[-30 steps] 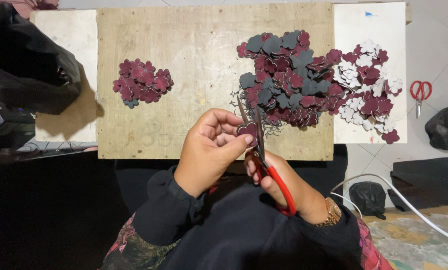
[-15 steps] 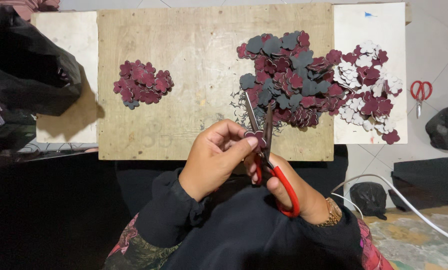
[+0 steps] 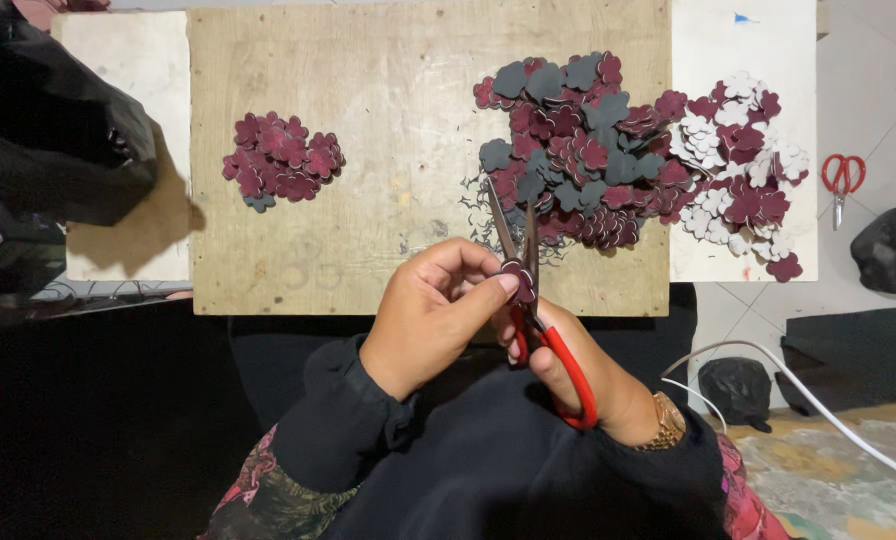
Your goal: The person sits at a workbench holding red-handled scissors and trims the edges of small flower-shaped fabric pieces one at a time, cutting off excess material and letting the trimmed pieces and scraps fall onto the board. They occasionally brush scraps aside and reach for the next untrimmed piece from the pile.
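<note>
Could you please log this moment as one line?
left hand: holds maroon flower piece | right hand: red scissors, blades open

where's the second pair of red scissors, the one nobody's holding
In the head view the spare red scissors lie at the far right on the pale floor, just right of the white board and above a black bag.

Wooden board (image 3: 368, 230) — pale tiled floor (image 3: 868, 90)

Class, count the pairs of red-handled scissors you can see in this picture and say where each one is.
2: one pair of scissors in the right hand, cutting at the board's near edge; a second pair lying on the floor at far right.
</note>
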Motion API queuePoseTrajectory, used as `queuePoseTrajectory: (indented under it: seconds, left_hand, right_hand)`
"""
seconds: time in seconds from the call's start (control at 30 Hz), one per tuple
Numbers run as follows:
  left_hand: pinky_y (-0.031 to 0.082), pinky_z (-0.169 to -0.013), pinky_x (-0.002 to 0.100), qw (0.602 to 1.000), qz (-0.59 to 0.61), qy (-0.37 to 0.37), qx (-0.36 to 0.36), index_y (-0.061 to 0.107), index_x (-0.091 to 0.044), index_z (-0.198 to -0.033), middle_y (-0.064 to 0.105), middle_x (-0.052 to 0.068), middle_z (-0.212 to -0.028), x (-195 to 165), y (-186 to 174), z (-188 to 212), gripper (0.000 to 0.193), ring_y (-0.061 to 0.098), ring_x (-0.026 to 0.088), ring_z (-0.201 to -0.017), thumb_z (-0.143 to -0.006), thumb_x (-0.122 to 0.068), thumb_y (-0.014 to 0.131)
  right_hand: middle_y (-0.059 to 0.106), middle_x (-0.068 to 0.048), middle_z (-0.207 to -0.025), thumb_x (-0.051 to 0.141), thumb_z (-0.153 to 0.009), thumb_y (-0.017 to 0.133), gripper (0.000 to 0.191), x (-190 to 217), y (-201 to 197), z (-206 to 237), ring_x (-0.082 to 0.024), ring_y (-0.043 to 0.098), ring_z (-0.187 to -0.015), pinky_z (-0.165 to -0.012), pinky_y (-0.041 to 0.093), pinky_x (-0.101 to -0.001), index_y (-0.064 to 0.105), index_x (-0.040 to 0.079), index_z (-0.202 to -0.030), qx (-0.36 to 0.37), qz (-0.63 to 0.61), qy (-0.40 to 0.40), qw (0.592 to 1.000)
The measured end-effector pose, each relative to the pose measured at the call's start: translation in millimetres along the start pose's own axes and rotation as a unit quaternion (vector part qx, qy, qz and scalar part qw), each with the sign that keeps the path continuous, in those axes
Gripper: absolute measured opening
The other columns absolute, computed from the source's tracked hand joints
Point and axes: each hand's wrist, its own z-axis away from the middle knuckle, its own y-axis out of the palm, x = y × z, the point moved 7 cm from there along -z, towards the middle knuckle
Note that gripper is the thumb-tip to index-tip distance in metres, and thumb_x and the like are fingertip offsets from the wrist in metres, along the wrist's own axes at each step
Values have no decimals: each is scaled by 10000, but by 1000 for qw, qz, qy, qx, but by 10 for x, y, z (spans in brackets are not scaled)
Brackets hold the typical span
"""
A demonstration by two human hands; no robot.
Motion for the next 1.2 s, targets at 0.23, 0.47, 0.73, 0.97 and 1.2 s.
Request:
queuePoseTrajectory:
  seconds: [0.23, 0.47, 0.73, 0.97, 1.2]
  left_hand:
    - [587, -662, 270, 1000, -25, 18, -4, 626, 20, -962, 728, 90, -869, 52, -84, 2, 72, 694, 114, -722, -978, -30, 675]
    - [556, -747, 230, 997, -54, 21, -43, 646, -2, -994, 719, 53, -914, 94, -179, -33, 69, 663, 68, -812, -953, -25, 696]
    - [551, -814, 241, 998, -52, 34, -33, 644, -1, -1010, 717, 53, -943, 40, -184, -24, 70, 658, 75, -870, -965, -28, 690]
    - [578, -841, 273, 999, -25, 29, -31, 628, 8, -1025, 731, 82, -958, 47, -210, -38, 70, 695, 114, -896, -969, -16, 661]
    - [584, -830, 287, 999, -23, 27, -30, 625, 15, -1036, 734, 98, -955, 55, -254, -43, 63, 699, 127, -885, -983, -14, 641]
  right_hand:
    - [491, 2, -937, 845, -871, 531, 851, 2, 3, -27, -88, 458, -809, -720, 440, -229, 537, 27, -1108, -15, 14, 6, 1000]
    - [483, 5, -901, 834, -878, 545, 797, 28, 9, -15, -88, 441, -795, -706, 419, -226, 517, 50, -1016, -9, 12, 8, 1000]
    - [471, 10, -884, 783, -904, 571, 713, 50, 23, -22, -87, 424, -775, -679, 400, -229, 496, 77, -967, -4, -4, 3, 1000]
    - [487, 21, -880, 763, -916, 558, 675, 26, -9, -8, -73, 431, -769, -673, 405, -220, 498, 91, -941, -10, 21, 7, 1000]
    - [480, 30, -862, 731, -942, 556, 648, -14, -8, -12, -67, 424, -771, -674, 404, -216, 517, 84, -944, -14, 28, 12, 999]
